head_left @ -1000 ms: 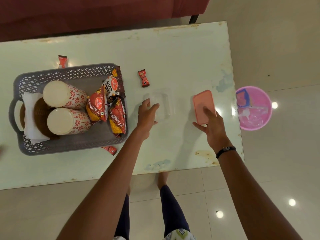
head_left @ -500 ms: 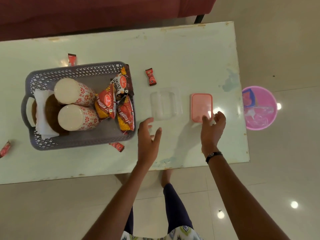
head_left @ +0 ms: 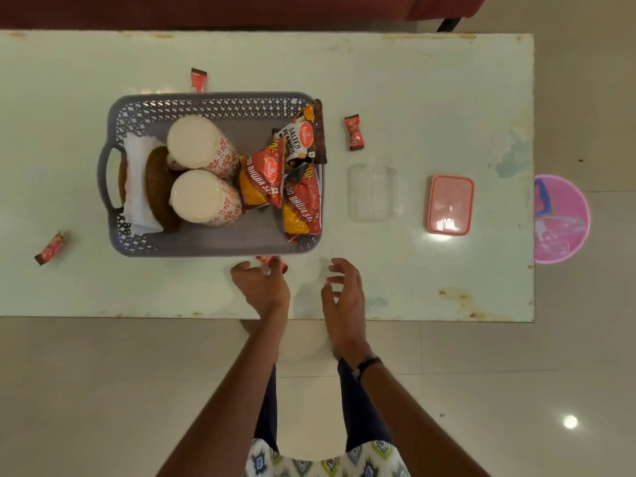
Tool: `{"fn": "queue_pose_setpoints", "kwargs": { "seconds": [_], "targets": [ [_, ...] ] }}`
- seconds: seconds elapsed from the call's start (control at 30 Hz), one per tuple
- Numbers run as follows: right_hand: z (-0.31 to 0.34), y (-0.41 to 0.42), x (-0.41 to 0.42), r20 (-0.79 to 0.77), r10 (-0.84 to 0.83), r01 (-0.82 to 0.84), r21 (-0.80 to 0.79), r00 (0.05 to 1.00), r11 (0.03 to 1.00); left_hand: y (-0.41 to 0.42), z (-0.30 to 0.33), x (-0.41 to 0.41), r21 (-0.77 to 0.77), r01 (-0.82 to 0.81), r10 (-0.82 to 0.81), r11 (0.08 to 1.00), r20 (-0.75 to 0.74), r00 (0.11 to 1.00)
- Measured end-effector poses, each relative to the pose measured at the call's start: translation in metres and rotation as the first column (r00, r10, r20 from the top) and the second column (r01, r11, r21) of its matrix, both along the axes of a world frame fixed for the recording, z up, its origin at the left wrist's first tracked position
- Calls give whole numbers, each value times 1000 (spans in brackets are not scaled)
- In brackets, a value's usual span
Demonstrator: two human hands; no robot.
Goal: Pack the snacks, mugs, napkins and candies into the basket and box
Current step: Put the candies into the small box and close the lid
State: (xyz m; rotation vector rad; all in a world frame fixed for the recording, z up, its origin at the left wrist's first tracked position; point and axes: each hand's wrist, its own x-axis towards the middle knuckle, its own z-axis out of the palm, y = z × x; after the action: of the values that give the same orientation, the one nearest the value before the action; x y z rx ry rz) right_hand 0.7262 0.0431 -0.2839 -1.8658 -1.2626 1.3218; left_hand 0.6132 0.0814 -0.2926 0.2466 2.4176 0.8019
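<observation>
A grey basket (head_left: pixel 213 247) on the white table holds two floral mugs (head_left: pixel 201 144) (head_left: pixel 204 197) lying on their sides, white napkins (head_left: pixel 137 191) and three snack packets (head_left: pixel 265 177). An empty clear box (head_left: pixel 373 192) stands to its right, with the pink lid (head_left: pixel 450 204) lying apart from it, further right. Red candies lie loose: one (head_left: pixel 198 79) behind the basket, one (head_left: pixel 353 132) at its right, one (head_left: pixel 51 247) at far left. Another candy (head_left: pixel 273 261) lies at the basket's front edge under the fingertips of my left hand (head_left: pixel 261 287). My right hand (head_left: pixel 344 294) hovers open and holds nothing.
A brown woven piece (head_left: pixel 158 187) sits with the napkins in the basket. A pink bucket (head_left: pixel 561 218) stands on the floor past the table's right end. A dark red sofa runs along the far side. My legs stand at the near edge.
Both hands have left the clear box and the pink lid and drawn back toward the near edge. My left hand has gone left to the candy in front of the basket.
</observation>
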Motion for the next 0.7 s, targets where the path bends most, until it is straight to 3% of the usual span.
{"fn": "queue_pose_setpoints", "kwargs": {
  "seconds": [0.17, 0.37, 0.5, 0.6, 0.7],
  "targets": [
    [2, 14, -13, 14, 42, -43, 59, 999, 997, 6, -5, -15, -170, 171, -174, 970, -2, 985],
    [19, 72, 11, 117, -38, 4, 283, 992, 959, -22, 14, -25, -34, 415, -398, 909, 221, 890],
    [19, 152, 19, 254, -71, -51, 444, 965, 895, -26, 44, -15, 194, 501, -536, 843, 236, 811],
    [5, 210, 20, 341, -45, -100, 396, 939, 913, -8, 69, -5, 360, 463, -555, 810, 216, 803],
    [-10, 251, 15, 430, 60, -154, 189, 901, 970, 20, 83, -1, 483, 344, -505, 805, 255, 824]
  ]
}}
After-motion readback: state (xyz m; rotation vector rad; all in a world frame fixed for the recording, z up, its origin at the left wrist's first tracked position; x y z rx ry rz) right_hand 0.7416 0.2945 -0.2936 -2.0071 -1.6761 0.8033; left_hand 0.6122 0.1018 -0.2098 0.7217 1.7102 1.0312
